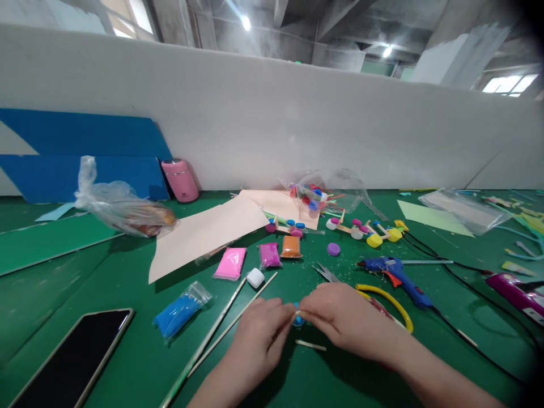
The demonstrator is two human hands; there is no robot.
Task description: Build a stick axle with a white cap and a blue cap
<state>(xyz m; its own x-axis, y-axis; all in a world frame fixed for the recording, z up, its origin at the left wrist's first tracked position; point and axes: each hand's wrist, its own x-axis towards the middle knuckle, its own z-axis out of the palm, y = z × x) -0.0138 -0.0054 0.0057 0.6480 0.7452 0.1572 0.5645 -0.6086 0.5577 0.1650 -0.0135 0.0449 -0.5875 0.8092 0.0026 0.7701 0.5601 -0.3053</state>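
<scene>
My left hand (261, 328) and my right hand (340, 317) meet near the front of the table, fingers pinched together. Between their fingertips is a small blue round piece (299, 321), like a bottle cap, with a pale bit of stick at its top; the fingers hide most of both. Just below them lies a short wooden stick (311, 345). Scissors (327, 273) point out from beyond my right hand, their handles partly covered by it. A yellow curved tube (399, 303) lies to its right. Left of my left hand are two long sticks (221, 334) and a white cap (255, 277).
A blue hot glue gun (397, 277) with its cord lies at right. Packets of pink (230, 263), purple, orange and blue clay are spread about. Small wheeled models (352, 229) stand behind, near a purple cap (334, 249). A phone (70, 360) lies at front left.
</scene>
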